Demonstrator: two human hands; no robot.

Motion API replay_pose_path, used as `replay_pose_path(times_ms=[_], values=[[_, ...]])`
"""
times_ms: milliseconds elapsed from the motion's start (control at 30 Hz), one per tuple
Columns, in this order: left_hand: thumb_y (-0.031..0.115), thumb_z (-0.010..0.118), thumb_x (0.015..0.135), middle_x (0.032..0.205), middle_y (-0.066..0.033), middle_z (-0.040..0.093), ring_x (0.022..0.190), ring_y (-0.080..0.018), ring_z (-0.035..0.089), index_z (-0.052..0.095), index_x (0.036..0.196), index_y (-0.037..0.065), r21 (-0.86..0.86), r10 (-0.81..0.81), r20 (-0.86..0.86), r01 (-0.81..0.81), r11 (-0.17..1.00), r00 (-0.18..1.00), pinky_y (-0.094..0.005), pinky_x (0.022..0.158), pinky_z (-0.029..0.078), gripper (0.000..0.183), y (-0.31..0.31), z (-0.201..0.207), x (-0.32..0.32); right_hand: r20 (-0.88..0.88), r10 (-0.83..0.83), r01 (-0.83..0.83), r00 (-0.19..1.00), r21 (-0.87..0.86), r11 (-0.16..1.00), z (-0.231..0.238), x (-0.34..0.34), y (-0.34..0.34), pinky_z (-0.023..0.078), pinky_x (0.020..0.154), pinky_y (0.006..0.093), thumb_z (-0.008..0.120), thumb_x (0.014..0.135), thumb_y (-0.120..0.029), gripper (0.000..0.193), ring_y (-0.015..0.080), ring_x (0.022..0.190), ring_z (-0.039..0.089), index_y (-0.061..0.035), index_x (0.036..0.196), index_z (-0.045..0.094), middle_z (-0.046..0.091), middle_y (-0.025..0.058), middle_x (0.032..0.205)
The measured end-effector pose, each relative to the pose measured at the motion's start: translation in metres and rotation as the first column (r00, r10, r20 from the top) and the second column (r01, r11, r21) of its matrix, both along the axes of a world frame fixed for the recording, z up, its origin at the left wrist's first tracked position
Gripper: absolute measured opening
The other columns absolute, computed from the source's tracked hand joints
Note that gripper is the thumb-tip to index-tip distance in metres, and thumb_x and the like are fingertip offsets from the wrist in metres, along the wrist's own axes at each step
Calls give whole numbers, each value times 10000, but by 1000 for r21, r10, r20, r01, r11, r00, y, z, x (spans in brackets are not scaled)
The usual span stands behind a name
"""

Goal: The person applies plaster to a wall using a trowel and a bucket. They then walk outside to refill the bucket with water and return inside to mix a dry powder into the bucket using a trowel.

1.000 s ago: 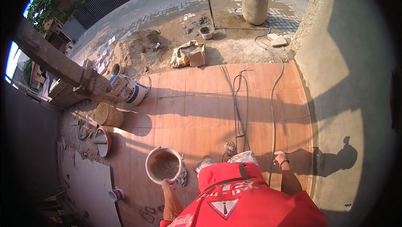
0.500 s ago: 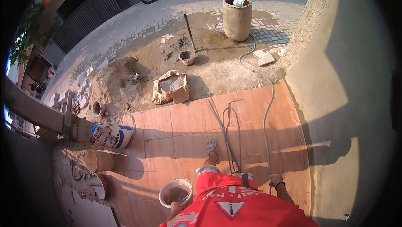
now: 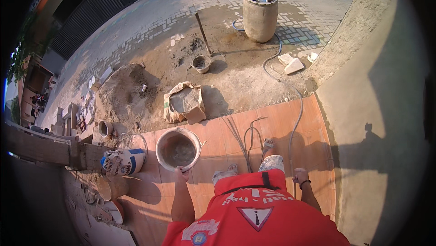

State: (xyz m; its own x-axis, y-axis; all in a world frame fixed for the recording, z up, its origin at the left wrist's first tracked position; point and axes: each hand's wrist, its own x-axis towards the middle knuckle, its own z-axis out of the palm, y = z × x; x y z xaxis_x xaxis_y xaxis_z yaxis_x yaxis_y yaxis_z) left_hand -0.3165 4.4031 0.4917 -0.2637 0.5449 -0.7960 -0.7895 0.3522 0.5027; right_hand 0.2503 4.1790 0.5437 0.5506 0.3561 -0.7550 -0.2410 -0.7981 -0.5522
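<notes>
My left hand [image 3: 181, 174] grips the rim of a round grey bucket [image 3: 178, 149], which I carry out in front of me above the tiles, left of my body. The bucket's inside is smeared grey, with a little greyish matter in the bottom. My right hand [image 3: 300, 176], a dark band on its wrist, hangs at my right side with the fingers curled in and nothing visible in them. Beside it a grey hose [image 3: 297, 125] runs along the tiled floor. Thin dark cables [image 3: 249, 138] lie near my feet.
An open paper sack [image 3: 185, 102] stands past the tile edge, beside a sand heap [image 3: 125, 92]. Farther off are a small bucket [image 3: 201, 64], an upright stick [image 3: 203, 33] and a tall barrel [image 3: 260, 18]. A white-and-blue bag [image 3: 123, 161] sits left; a plastered wall [image 3: 359, 123] rises right.
My left hand has brought the bucket forward and up from beside me. I have stepped forward, and my other foot now shows ahead. The right hand still hangs curled.
</notes>
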Motion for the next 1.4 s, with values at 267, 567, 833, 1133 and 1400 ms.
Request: replay_pose_path(times_ms=[267, 567, 833, 1133, 1400], values=[[17, 462, 760, 1018, -187, 539, 865, -331, 587, 451, 995, -63, -415, 39, 21, -26, 909, 999, -459, 739, 538, 249, 81, -61, 96, -157, -115, 90, 981, -159, 983, -58, 112, 77, 510, 409, 360, 376, 821, -23, 259, 196, 457, 549, -21, 996, 567, 505, 69, 598], [21, 521, 704, 773, -122, 568, 702, -203, 571, 588, 790, -27, -382, -754, -89, 677, 629, 650, -284, 601, 461, 119, 89, -43, 223, 97, -185, 198, 978, -149, 969, -21, 355, 211, 493, 383, 335, 405, 779, 19, 277, 212, 435, 546, -26, 976, 595, 563, 118, 650], [-12, 503, 546, 562, -29, 468, 504, -127, 443, 580, 593, -33, -467, -895, -413, 806, 365, 165, -241, 476, 288, 93, 243, 69, 371, 168, -118, 120, 979, -5, 993, 3, 420, 392, 477, 366, 297, 383, 814, -30, 253, 163, 427, 531, -33, 992, 563, 483, 58, 548], [65, 582, 701, 777, -84, 598, 715, -212, 571, 617, 775, -19, -737, -867, -471, 613, 285, -163, -294, 619, 489, 117, 428, -108, 350, -166, -80, 45, 983, -204, 978, -51, 367, 514, 524, 422, 325, 382, 722, 100, 379, 237, 511, 606, 9, 1033, 580, 559, 133, 638], [-4, 478, 714, 953, -158, 549, 904, -335, 567, 503, 842, -40, -410, 120, -118, -159, 898, 986, -463, 761, 526, 136, 623, -65, 417, -72, 2, -11, 997, -124, 992, -75, 431, 621, 531, 439, 327, 417, 660, 148, 405, 260, 529, 620, -2, 992, 594, 587, 160, 691]])
